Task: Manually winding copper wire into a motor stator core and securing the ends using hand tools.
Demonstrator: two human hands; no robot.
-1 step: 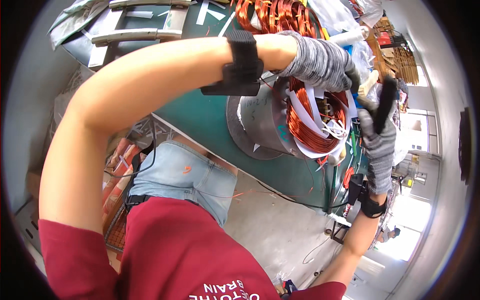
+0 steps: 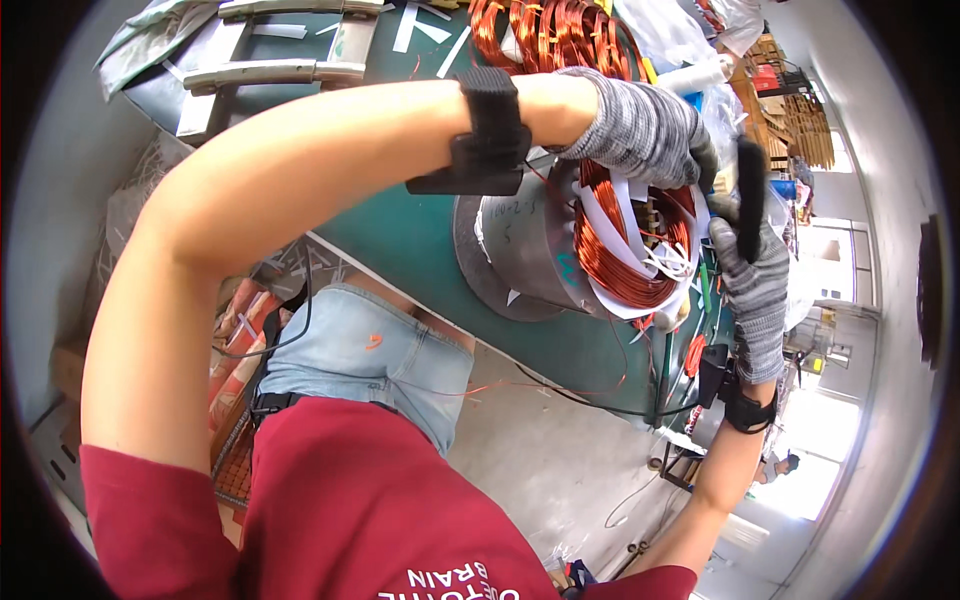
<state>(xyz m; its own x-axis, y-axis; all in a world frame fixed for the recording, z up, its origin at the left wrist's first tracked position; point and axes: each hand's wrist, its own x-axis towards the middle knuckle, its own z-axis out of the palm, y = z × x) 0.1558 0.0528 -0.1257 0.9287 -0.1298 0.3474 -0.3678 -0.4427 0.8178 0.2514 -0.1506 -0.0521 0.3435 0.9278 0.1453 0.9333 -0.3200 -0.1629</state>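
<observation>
Motor stator (image 2: 560,235), a grey metal cylinder packed with copper windings (image 2: 610,262), sits on the green worktable (image 2: 385,228) between the two gloved hands. Its axis runs from the broad flange (image 2: 472,272) at the left of the view to the open wound end at the right, where white sleeved leads (image 2: 672,262) spill out. The left hand (image 2: 650,130) is nearer: it reaches across the upper edge of that open end, its fingers bent over the far side, and I cannot tell whether they pinch anything. The right hand (image 2: 750,275) is just beyond the open face, curled around a black bar-like tool (image 2: 750,200) whose outline is blurred.

Farther along the table lie bundled copper coils (image 2: 560,38), white strips (image 2: 407,28) and a steel frame (image 2: 275,72). Below is a pale floor (image 2: 560,430); to the right, bright windows (image 2: 825,425), stacked wooden boards (image 2: 808,130) and a distant co-worker (image 2: 773,468).
</observation>
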